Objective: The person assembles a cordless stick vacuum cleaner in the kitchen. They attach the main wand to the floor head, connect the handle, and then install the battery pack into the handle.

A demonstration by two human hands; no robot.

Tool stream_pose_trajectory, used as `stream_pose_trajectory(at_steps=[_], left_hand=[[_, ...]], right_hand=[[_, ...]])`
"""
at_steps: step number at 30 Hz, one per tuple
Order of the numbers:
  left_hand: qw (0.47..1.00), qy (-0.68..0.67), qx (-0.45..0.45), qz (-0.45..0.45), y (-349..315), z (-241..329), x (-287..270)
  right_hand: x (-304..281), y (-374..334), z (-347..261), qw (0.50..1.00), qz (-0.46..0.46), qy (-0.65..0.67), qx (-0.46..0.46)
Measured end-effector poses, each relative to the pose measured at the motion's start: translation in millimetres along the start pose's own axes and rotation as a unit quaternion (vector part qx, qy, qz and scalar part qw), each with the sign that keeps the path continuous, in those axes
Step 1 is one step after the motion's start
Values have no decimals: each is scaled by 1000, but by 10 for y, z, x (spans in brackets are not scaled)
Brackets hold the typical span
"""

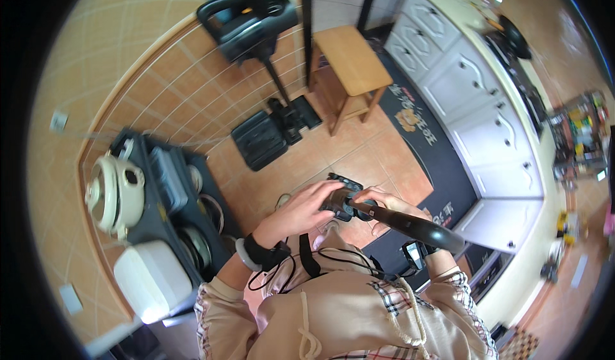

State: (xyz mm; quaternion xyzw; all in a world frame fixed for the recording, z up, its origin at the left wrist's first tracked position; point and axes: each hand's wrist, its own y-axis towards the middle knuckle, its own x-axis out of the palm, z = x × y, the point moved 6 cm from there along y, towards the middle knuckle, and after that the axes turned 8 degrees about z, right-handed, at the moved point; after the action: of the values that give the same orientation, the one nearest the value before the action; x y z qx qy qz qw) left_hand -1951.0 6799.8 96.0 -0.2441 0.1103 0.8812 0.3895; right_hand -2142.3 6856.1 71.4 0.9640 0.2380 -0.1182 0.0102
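In front of my body I hold a dark long-handled tool (410, 224); its thick rounded handle end points to the lower right, and its kind I cannot make out. My left hand (296, 211) is closed against the tool's dark rounded end, fingers bent over its top. My right hand (392, 202) grips near the neck where the handle starts, fingers curled and thumb alongside. Black parts (346, 182) show beneath the hands, partly hidden by them. A dark band and a loose black cable sit at my left wrist; a device with a lit screen (414, 255) is at my right wrist.
An upright black floor cleaner (256, 36) stands ahead over a black base (259, 141), beside a wooden stool (352, 59). Left is a dark rack (154, 206) with a cream cooker (115, 193) and white box (152, 277). White cabinets (461, 97) and a dark mat (410, 113) lie right.
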Motion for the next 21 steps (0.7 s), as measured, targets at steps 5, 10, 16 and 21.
stream_pose_trajectory(at_steps=[5, 10, 16, 21], left_hand=[[975, -70, 181, -113, 629, 522, 474], [919, -196, 187, -284, 851, 664, 959], [914, -149, 168, -339, 930, 153, 929], [926, -152, 183, -294, 897, -137, 761]], right_hand=[[-49, -430, 407, 984, 121, 43, 122], [310, -839, 747, 900, 347, 135, 227], [821, -881, 345, 817, 535, 82, 197], [908, -791, 427, 697, 692, 9, 188]])
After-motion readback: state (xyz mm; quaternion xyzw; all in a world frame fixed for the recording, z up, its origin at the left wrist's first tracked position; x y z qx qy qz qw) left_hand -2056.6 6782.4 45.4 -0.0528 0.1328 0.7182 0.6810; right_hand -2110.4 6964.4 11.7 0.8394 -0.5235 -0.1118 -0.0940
